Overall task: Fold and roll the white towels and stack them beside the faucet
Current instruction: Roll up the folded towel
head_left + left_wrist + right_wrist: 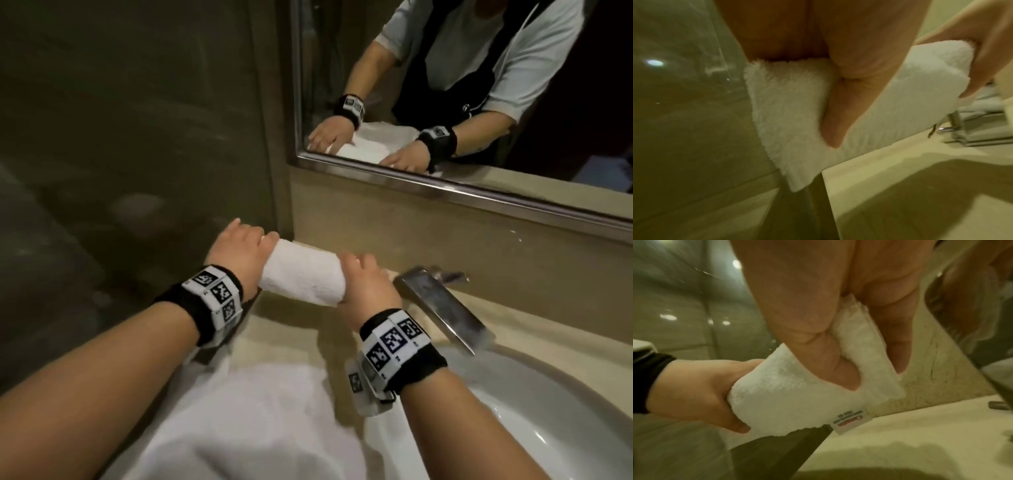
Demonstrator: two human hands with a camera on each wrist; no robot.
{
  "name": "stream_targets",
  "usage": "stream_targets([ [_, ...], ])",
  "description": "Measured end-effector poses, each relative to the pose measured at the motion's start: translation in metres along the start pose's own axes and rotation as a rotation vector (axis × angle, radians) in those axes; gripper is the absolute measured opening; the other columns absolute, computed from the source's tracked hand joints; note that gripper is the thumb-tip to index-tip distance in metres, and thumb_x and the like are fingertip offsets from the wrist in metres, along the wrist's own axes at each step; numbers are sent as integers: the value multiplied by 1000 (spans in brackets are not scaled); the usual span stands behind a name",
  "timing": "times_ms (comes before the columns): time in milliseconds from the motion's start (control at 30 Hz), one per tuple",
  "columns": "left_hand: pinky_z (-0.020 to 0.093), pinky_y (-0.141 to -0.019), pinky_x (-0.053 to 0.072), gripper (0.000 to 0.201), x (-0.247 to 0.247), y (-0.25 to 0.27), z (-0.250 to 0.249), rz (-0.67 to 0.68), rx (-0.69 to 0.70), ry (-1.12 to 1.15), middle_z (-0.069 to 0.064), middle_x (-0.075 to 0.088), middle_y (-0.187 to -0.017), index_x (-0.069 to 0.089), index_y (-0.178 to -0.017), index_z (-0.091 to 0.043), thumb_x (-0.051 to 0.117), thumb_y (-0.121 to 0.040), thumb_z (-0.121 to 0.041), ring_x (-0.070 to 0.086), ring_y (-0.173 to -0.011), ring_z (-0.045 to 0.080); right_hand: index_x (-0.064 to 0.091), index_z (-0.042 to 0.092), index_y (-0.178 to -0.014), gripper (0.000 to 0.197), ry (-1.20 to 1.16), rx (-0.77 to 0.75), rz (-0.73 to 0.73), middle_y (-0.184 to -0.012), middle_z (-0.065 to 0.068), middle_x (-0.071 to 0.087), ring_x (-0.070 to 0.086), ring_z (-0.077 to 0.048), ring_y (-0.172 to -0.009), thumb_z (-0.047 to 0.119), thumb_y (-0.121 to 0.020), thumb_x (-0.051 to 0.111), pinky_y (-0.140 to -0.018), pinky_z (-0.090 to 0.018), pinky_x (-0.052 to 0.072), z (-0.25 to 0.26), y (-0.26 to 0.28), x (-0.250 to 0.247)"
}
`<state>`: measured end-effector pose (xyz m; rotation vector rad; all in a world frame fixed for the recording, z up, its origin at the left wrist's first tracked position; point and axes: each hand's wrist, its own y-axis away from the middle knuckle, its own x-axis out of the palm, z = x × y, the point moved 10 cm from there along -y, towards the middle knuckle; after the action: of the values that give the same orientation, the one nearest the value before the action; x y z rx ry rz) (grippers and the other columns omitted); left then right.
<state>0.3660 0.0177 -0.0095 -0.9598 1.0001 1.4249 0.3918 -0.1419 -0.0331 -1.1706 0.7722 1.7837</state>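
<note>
A rolled white towel (301, 274) hangs a little above the beige counter (284, 329), left of the chrome faucet (442, 308). My left hand (239, 250) grips its left end, thumb pressed into the terry (789, 105). My right hand (366, 284) grips the right end, thumb and fingers curled round the roll (797, 394). A sewn label (852, 421) hangs from the roll's right end. More white towel (246, 421) lies loose on the counter under my forearms.
A glass partition (137, 137) closes off the left side of the counter. The framed mirror (445, 85) runs along the back wall. The white basin (513, 428) sits at the lower right under the faucet spout.
</note>
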Motion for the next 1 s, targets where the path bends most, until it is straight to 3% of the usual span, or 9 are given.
stream_targets([
  [167, 40, -119, 8, 82, 39, -72, -2, 38, -10, 30, 8, 36, -141, 19, -141, -16, 63, -72, -22, 31, -133, 25, 29, 28, -130, 63, 7, 125, 17, -122, -7, 39, 48, -31, -106, 11, -77, 59, -87, -41, 49, -30, -62, 20],
  [300, 41, -119, 7, 75, 58, -103, -7, 14, -3, 34, 11, 40, -136, 22, -140, -13, 58, -74, -17, 36, -128, 29, 29, 25, -131, 62, 34, 199, 38, -126, -9, 36, 47, -31, -106, 5, -77, 54, -82, -39, 48, -45, -87, 35],
  [467, 42, -118, 8, 61, 75, -118, -16, 34, -1, 81, 16, 38, -139, 24, -140, -10, 46, -83, -15, 33, -131, 31, 23, 25, -136, 68, 7, 282, 79, -137, -10, 28, 45, -32, -110, 2, -79, 51, -83, -38, 46, -57, -89, 57],
  [600, 41, -119, 7, 65, 79, -118, -17, 73, 1, 76, 15, 33, -143, 19, -143, -11, 45, -84, -17, 27, -135, 32, 20, 30, -138, 70, -104, 315, 10, -142, -11, 19, 49, -33, -106, 2, -81, 49, -82, -38, 49, -64, -78, 52],
  [767, 39, -119, 8, 77, 63, -95, -11, 110, 21, 157, 14, 26, -148, 17, -144, -13, 56, -78, -15, 20, -140, 30, 17, 31, -140, 70, -141, 261, 14, -149, -9, 8, 45, -32, -118, 6, -84, 51, -91, -37, 47, -48, -63, 32],
  [833, 38, -117, 12, 70, 42, -73, -9, 66, 24, 240, 10, 30, -146, 24, -141, -15, 57, -79, -17, 24, -138, 28, 20, 27, -140, 59, -128, 190, -6, -149, -9, 13, 43, -31, -121, 18, -90, 49, -95, -37, 44, -29, -51, 17],
  [1000, 33, -106, 33, 47, -7, 11, -7, 38, 42, 510, 4, 46, -137, 46, -129, -22, 56, -85, -36, 41, -127, 23, 32, 21, -137, 56, -62, -93, -4, -139, -6, 36, 44, -24, -122, 35, -88, 55, -99, -36, 41, 26, 11, -8],
])
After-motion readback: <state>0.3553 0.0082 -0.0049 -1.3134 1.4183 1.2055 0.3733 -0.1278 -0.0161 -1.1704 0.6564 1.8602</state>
